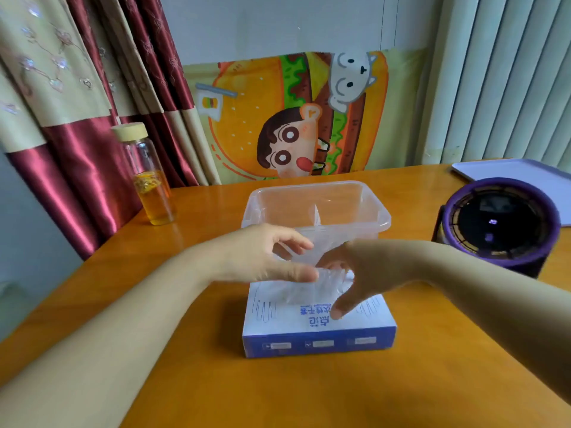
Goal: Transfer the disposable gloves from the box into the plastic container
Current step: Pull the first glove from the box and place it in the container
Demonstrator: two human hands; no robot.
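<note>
Glove [309, 288] held over box [318, 341], near container [315, 184]

table [216, 381]: box [318, 327] at near centre | plastic container [315, 193] just behind it | glove [321, 282] above box | bottle [150, 183] far left | round device [500, 223] right, tray [519, 171] behind it

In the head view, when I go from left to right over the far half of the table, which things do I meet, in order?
glass bottle → plastic container → purple round device
</note>
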